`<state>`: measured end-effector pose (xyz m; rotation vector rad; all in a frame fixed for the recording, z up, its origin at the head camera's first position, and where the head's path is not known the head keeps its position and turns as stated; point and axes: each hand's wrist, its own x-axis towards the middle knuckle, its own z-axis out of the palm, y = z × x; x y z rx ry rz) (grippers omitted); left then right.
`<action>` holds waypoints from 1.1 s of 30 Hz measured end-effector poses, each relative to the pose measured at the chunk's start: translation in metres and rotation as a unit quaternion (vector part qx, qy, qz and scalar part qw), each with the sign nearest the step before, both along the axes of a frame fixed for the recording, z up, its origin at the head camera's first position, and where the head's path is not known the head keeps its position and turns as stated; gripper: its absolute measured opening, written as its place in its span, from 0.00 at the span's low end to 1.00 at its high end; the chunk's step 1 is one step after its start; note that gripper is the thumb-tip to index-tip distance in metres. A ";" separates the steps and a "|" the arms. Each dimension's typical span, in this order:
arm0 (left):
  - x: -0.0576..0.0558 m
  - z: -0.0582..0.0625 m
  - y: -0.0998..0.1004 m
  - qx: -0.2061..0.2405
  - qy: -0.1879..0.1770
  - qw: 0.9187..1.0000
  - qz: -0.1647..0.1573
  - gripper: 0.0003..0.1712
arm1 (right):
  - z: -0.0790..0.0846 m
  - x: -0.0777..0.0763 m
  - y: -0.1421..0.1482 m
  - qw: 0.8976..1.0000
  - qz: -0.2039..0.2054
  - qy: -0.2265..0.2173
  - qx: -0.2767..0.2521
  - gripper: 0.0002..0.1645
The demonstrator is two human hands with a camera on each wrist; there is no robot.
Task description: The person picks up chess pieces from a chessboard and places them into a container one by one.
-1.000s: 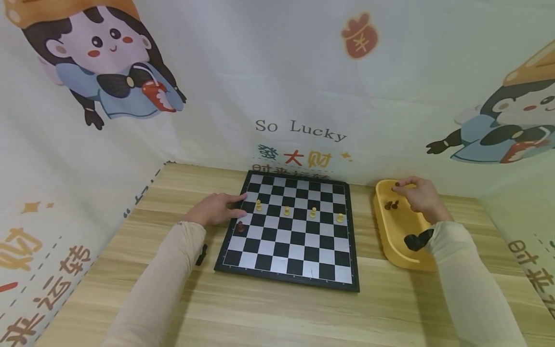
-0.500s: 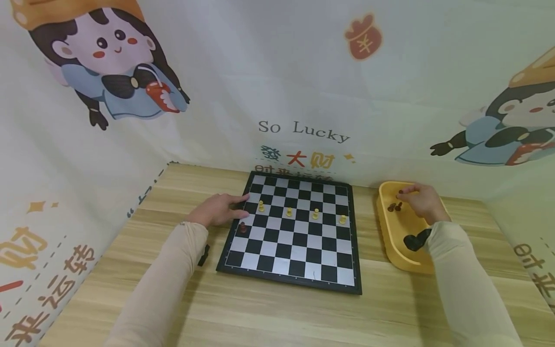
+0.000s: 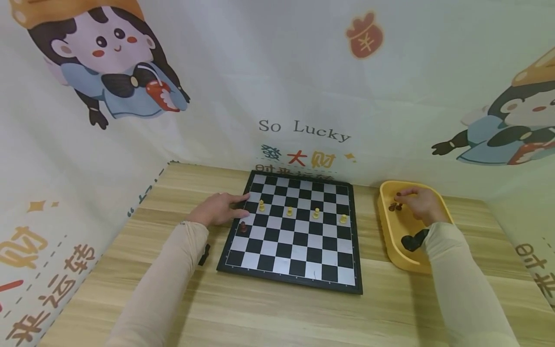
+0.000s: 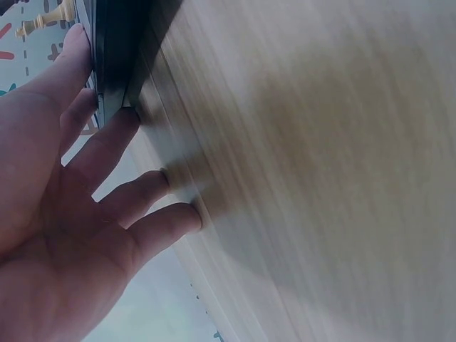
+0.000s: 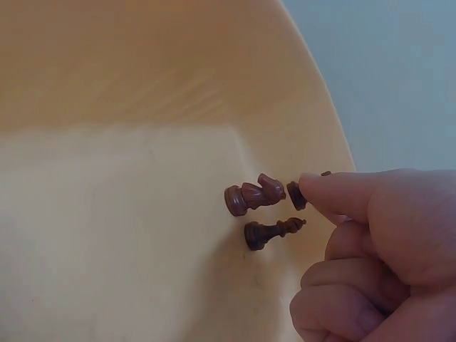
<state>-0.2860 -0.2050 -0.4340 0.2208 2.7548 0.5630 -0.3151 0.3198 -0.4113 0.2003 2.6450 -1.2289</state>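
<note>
My left hand rests at the left edge of the black-and-white chessboard. Its thumb and index finger touch the frame, while other fingertips reach the table in the left wrist view. In the yellow tray, my right hand pinches a small dark brown chess piece between thumb and finger; its upper part is mostly hidden. A brown knight and a brown bishop are in the tray, right beside the pinched piece.
Several pale yellow chess pieces, among them one piece, stand in a row across the board. One dark red piece is near its left edge. A printed cloth hangs behind the wooden table.
My right hand has lowered slightly in the tray, bringing the pinched piece closer to the knight and bishop. The left hand stays at the board's edge. The head view has shifted slightly.
</note>
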 end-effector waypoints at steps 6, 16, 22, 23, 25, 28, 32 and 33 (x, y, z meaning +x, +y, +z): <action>0.000 0.000 -0.001 -0.004 0.004 1.000 0.000 0.39 | -0.001 -0.001 0.000 1.000 -0.001 0.000 -0.011 0.24; 0.002 0.002 0.001 -0.003 0.008 1.000 -0.012 0.39 | -0.006 -0.003 0.001 1.000 0.009 0.004 -0.023 0.25; 0.001 0.002 0.000 -0.002 0.010 1.000 -0.010 0.39 | -0.001 -0.002 0.000 0.999 0.029 0.009 -0.023 0.28; 0.001 0.002 0.000 -0.002 0.010 1.000 -0.011 0.39 | 0.000 -0.002 0.000 0.999 0.031 0.008 -0.022 0.28; 0.001 0.002 0.000 -0.002 0.010 1.000 -0.012 0.39 | 0.001 -0.002 -0.002 0.999 0.034 0.005 -0.021 0.29; 0.001 0.001 0.000 -0.003 0.010 1.000 -0.012 0.39 | 0.003 -0.002 -0.004 0.999 0.033 0.005 -0.023 0.30; 0.001 0.001 0.000 -0.005 0.010 1.000 -0.012 0.39 | 0.005 -0.002 -0.006 0.999 0.031 0.012 -0.036 0.31; 0.001 0.001 0.000 -0.004 0.010 1.000 -0.011 0.39 | 0.007 -0.001 -0.007 0.999 0.030 0.016 -0.037 0.31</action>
